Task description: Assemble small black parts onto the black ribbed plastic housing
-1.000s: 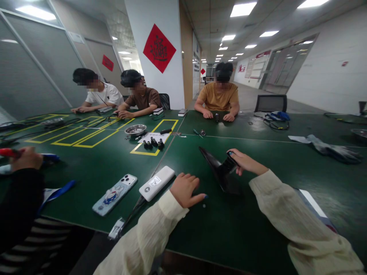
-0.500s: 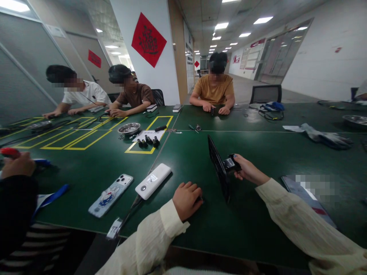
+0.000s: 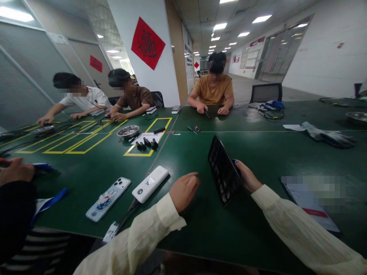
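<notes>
Clearly, right hand (image 3: 248, 175) gripping black panel (image 3: 223, 172), left hand (image 3: 184, 191) loosely curled, power-bank sticker (image 3: 149, 181) blurred

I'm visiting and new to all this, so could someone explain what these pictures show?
There is no machine here: the grips are a person's bare left hand and right hand. A camera worn on that person's head took the pictures, looking forward and down. The right hand holds a flat, black, rectangular, tablet-like panel, tilted over the green tabletop. The left hand is beside it, holding nothing that I can see. Left of that hand lie a white rectangular device with rounded corners and a phone in a pale blue case. Farther off are a round, shiny metal bowl and some short black cylinders.
</notes>
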`<state>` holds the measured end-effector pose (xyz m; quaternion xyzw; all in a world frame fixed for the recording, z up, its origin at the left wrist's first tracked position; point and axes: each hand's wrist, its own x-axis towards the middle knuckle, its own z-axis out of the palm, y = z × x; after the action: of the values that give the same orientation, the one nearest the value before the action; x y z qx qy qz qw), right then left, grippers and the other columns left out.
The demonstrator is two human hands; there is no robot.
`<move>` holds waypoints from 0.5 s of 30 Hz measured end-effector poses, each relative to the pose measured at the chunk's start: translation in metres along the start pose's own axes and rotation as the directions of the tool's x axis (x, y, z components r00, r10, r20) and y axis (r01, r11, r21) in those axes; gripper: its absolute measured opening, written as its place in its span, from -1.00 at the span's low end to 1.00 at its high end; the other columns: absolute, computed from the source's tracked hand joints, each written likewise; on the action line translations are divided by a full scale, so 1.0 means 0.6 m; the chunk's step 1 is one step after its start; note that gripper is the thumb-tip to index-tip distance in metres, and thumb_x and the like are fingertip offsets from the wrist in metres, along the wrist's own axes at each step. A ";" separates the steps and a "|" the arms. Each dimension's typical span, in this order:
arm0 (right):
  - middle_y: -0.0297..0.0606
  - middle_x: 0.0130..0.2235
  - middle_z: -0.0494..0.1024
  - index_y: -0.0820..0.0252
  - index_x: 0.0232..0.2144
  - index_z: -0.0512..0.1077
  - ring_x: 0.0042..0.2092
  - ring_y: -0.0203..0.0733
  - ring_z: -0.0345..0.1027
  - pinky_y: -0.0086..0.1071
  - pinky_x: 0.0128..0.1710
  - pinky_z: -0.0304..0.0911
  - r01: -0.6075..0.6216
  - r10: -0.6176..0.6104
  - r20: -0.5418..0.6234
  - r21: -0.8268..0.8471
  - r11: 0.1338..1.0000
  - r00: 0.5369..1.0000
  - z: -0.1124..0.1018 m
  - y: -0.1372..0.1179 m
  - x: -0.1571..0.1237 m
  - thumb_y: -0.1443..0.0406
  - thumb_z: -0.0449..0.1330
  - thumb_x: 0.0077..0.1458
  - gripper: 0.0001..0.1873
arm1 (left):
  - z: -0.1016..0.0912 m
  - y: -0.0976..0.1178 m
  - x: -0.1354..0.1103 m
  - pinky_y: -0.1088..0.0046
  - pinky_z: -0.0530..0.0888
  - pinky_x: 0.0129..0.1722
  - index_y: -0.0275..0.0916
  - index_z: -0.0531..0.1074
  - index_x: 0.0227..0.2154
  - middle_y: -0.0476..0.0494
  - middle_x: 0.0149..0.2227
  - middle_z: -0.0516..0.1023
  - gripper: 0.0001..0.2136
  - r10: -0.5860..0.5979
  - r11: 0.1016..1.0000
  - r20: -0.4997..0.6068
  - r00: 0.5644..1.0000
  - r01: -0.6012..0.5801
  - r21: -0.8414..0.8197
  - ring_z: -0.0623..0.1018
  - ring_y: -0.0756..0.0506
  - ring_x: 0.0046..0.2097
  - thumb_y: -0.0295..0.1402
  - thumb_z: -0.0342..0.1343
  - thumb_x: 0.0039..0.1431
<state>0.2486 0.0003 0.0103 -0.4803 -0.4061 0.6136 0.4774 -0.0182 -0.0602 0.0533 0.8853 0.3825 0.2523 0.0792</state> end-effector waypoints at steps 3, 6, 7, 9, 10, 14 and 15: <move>-0.30 -0.28 0.50 0.08 -0.19 0.28 -0.26 -0.16 0.42 -0.36 -0.44 0.35 0.017 -0.015 -0.024 0.058 0.998 1.000 0.006 0.002 -0.004 0.12 0.06 0.01 -0.69 | 0.004 -0.006 0.034 0.38 0.43 -0.15 -0.24 0.25 -0.31 -0.14 -0.26 0.47 -0.89 -0.082 0.985 -0.061 0.995 0.071 -0.155 0.48 -0.04 -0.12 -0.48 -0.17 0.20; -0.28 -0.22 0.50 0.09 -0.18 0.30 -0.16 -0.11 0.39 -0.30 -0.28 0.35 0.000 0.005 -0.038 0.127 0.992 0.999 0.019 0.002 -0.011 0.08 0.12 -0.06 -0.62 | 0.020 -0.005 0.053 0.40 0.44 -0.20 -0.25 0.26 -0.33 -0.14 -0.27 0.45 -0.92 -0.171 0.957 -0.177 0.969 0.121 -0.262 0.48 -0.02 -0.21 -0.45 -0.12 0.18; -0.26 -0.21 0.50 0.10 -0.19 0.31 -0.14 -0.09 0.38 -0.28 -0.24 0.34 -0.010 0.015 -0.032 0.147 0.989 0.999 0.024 0.003 -0.014 0.07 0.13 -0.08 -0.60 | 0.026 -0.004 0.056 0.40 0.45 -0.22 -0.25 0.28 -0.34 -0.13 -0.29 0.45 -0.92 -0.186 0.952 -0.201 0.962 0.126 -0.280 0.47 -0.02 -0.24 -0.45 -0.10 0.17; -0.24 -0.19 0.50 0.10 -0.19 0.32 -0.12 -0.06 0.38 -0.26 -0.22 0.33 -0.013 0.016 -0.017 0.170 0.985 1.000 0.037 0.006 -0.018 0.04 0.15 -0.11 -0.56 | 0.037 -0.006 0.058 0.41 0.45 -0.23 -0.26 0.32 -0.34 -0.11 -0.32 0.45 -0.92 -0.207 0.944 -0.239 0.949 0.129 -0.304 0.47 -0.02 -0.26 -0.45 -0.06 0.14; -0.24 -0.19 0.50 0.10 -0.19 0.32 -0.13 -0.06 0.38 -0.25 -0.23 0.33 -0.006 0.009 -0.013 0.180 0.984 1.000 0.044 0.008 -0.020 0.03 0.15 -0.11 -0.56 | 0.042 -0.009 0.059 0.42 0.45 -0.24 -0.26 0.35 -0.35 -0.11 -0.32 0.46 -0.92 -0.218 0.939 -0.259 0.941 0.130 -0.319 0.48 -0.02 -0.26 -0.44 -0.04 0.13; -0.29 -0.26 0.50 0.03 -0.17 0.28 -0.22 -0.08 0.40 -0.27 -0.35 0.34 0.009 -0.005 -0.014 0.230 0.973 1.000 0.072 0.024 -0.027 0.07 0.15 -0.08 -0.61 | 0.053 -0.035 0.060 0.44 0.47 -0.26 -0.25 0.44 -0.39 -0.10 -0.35 0.51 -0.91 -0.313 0.903 -0.353 0.882 0.162 -0.398 0.51 -0.02 -0.28 -0.40 0.04 0.10; -0.29 -0.27 0.50 0.03 -0.18 0.28 -0.23 -0.08 0.40 -0.27 -0.36 0.34 0.005 -0.003 -0.011 0.251 0.968 1.000 0.078 0.028 -0.029 0.08 0.15 -0.08 -0.62 | 0.054 -0.042 0.061 0.43 0.47 -0.27 -0.25 0.46 -0.39 -0.10 -0.35 0.52 -0.89 -0.350 0.889 -0.351 0.869 0.190 -0.417 0.51 -0.03 -0.29 -0.38 0.06 0.10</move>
<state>0.2013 -0.0219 0.0076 -0.4184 -0.3236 0.6567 0.5376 0.0033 -0.0147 0.0308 0.7164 0.4582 0.4884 0.1957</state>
